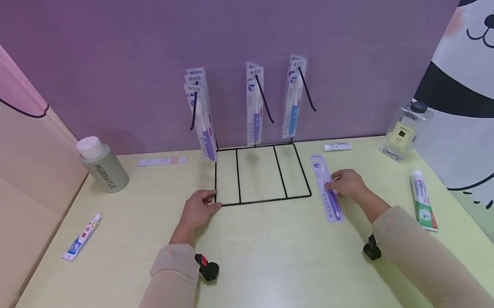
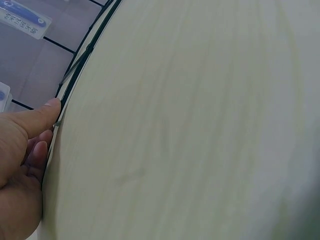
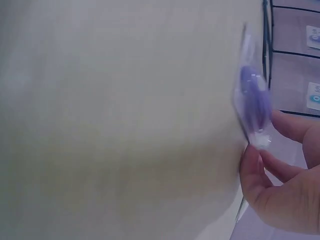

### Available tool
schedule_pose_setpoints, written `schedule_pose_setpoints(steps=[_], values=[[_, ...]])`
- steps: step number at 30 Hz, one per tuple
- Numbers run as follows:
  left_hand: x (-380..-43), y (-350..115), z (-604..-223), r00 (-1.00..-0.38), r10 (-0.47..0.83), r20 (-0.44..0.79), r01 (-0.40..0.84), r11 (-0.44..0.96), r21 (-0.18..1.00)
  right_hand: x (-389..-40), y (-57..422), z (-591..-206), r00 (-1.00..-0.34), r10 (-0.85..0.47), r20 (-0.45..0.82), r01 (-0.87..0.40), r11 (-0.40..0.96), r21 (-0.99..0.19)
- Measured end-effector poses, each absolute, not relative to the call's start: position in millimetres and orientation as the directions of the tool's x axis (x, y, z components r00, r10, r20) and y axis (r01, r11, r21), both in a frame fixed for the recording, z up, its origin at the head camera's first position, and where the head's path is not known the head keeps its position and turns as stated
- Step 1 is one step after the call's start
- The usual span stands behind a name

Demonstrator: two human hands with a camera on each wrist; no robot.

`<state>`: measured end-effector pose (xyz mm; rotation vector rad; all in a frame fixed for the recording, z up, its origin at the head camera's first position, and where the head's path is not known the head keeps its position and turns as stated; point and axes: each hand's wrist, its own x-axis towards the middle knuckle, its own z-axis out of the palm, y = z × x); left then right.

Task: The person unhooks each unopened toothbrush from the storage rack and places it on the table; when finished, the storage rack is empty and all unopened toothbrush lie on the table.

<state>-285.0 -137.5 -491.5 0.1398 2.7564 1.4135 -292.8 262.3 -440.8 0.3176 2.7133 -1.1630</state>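
Observation:
My left hand (image 1: 198, 209) holds the front left corner of a black wire display rack (image 1: 263, 201), its thumb against the wire in the left wrist view. Packaged toothbrushes hang from the rack's hooks: several purple ones (image 1: 205, 128) on the left, a purple one (image 1: 254, 108) in the middle, a blue one (image 1: 292, 111) on the right. Right of the rack base, my right hand (image 1: 348, 183) pinches the right edge of another purple toothbrush in a blister pack (image 1: 326, 190). The right wrist view shows that pack (image 3: 254, 100) edge-on, between thumb and fingers.
A grey-green bottle (image 1: 107, 169) and a toothpaste tube (image 1: 82, 237) are at the left. Behind lies a flat pale strip (image 1: 161, 161). On the right are a small tube (image 1: 337, 147), a clear bottle (image 1: 401, 135) and a green-white toothpaste tube (image 1: 422, 200). A purple wall (image 1: 352, 28) backs the table.

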Motion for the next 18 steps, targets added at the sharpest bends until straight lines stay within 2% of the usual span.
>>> schedule_pose_setpoints(steps=[4,8,13,18], values=[[-285,-139,-493,-0.996,0.09,-0.009,0.044,0.568,0.822,-302,261,-434,-0.99,0.077,-0.115,0.137,0.649,-0.748],[-284,-139,-492,-0.997,0.073,-0.012,0.031,0.558,0.83,-322,254,-418,-0.997,0.037,0.075,-0.048,0.48,-0.876],[-280,-138,-492,-0.998,0.065,-0.015,0.021,0.521,0.853,-352,235,-395,-0.955,0.064,0.289,-0.261,0.284,-0.923],[-279,-137,-493,-0.998,0.062,-0.023,0.011,0.5,0.866,-379,212,-380,-0.907,0.13,0.4,-0.368,0.214,-0.905]])
